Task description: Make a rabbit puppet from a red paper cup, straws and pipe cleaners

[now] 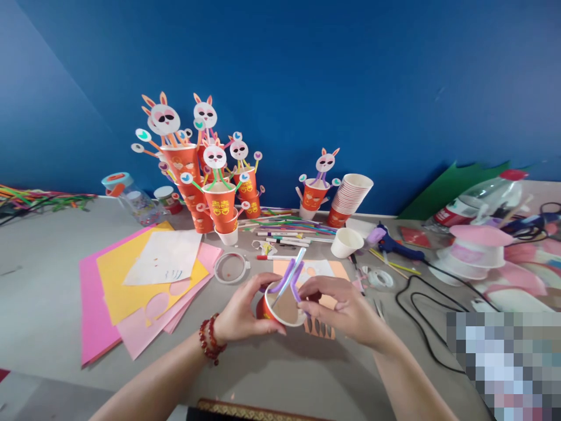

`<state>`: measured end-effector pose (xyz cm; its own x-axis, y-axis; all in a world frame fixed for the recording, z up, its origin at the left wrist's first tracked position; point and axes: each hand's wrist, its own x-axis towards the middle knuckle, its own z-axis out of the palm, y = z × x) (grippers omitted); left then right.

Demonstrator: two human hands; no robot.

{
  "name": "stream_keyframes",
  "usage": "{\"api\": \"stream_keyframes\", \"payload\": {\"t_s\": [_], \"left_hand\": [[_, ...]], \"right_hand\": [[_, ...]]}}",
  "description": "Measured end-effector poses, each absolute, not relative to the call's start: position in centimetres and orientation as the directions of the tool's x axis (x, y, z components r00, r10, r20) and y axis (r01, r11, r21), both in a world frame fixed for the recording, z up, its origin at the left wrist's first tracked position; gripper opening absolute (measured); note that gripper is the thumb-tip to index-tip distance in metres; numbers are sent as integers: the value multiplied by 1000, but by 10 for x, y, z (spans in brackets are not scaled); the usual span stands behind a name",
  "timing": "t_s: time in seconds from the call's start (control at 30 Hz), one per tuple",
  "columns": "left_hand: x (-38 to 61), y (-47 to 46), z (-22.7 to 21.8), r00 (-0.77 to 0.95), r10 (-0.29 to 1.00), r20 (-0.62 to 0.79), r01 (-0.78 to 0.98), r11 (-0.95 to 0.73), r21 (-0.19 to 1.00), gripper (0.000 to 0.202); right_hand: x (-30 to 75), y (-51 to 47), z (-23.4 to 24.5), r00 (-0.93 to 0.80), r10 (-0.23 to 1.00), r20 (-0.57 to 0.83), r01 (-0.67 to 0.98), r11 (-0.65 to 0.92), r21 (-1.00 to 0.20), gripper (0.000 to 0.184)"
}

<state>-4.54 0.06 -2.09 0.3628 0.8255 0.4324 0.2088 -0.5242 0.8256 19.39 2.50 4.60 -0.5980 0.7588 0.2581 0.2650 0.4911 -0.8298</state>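
My left hand (pixel 240 313) is wrapped around a red paper cup (pixel 280 309), tilted with its open mouth towards me, just above the grey table (pixel 52 280). Purple and light blue straws (pixel 290 275) stick up out of the cup. My right hand (pixel 339 304) pinches the cup's right rim beside the purple straw, fingers closed. A red bead bracelet (pixel 210 339) circles my left wrist.
Finished bunny cups (pixel 219 199) cluster at the back, one more (pixel 316 190) beside a stack of cups (pixel 348 199). Pink and yellow paper sheets (pixel 140 280) lie left. Markers and straws (pixel 284 234), a white cup (pixel 346 241), a blue glue gun (pixel 394 245) and black cable (pixel 421 310) lie right.
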Motion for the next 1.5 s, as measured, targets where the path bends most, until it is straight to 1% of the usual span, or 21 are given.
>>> {"api": "stream_keyframes", "payload": {"t_s": [0.27, 0.43, 0.77, 0.97, 1.23, 1.4, 1.5], "left_hand": [[-43, 0, -13, 399, 795, 457, 209, -564, 799, 79], [-44, 0, -12, 390, 798, 460, 213, -564, 798, 79], [-45, 0, -13, 384, 820, 424, 239, -532, 813, 80], [-45, 1, -15, 384, 807, 449, 211, -550, 808, 80], [-44, 1, -14, 384, 812, 439, 212, -541, 814, 80], [-44, 0, -13, 378, 819, 431, 227, -533, 815, 80], [-44, 0, -14, 376, 820, 433, 226, -534, 815, 80]], "right_hand": [[186, 24, 41, -596, 775, 212, 254, 432, -865, 8], [186, 25, 41, -591, 774, 227, 251, 444, -860, 8], [190, 28, 40, -606, 769, 204, 233, 416, -879, 7], [191, 28, 38, -619, 757, 211, 255, 448, -857, 7], [192, 27, 40, -631, 747, 212, 273, 470, -840, 7], [189, 25, 45, -629, 755, 185, 254, 424, -869, 9], [188, 25, 45, -639, 750, 172, 262, 422, -868, 10]]}}
